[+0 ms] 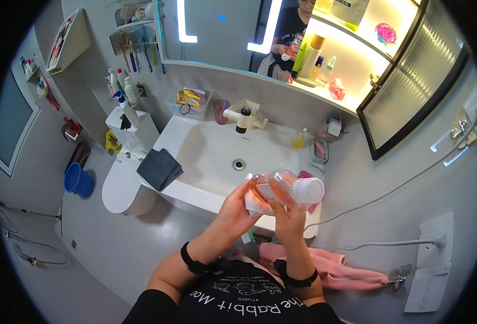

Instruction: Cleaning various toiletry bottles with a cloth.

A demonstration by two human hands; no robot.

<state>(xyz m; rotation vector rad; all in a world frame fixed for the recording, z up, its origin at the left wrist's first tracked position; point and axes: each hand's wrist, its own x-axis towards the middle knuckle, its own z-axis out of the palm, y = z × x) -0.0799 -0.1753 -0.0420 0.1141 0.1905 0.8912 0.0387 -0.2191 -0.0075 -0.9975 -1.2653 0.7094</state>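
A clear bottle (282, 187) with orange-pink liquid and a white cap lies tilted above the front right of the white sink. Its cap end points right. My right hand (289, 220) is closed round it from below, near the cap. At the other end, my left hand (237, 208) presses a white tissue or cloth (256, 206) against the bottle. Some of the left fingers are hidden behind the bottle and the white piece.
Around the sink basin (208, 162) are a tap (244, 120), a purple cup (221, 112) and a folded dark grey cloth (160, 169). An open cabinet door (414, 86) juts out at right, above a hose (384, 190). A pink towel (346, 270) hangs below.
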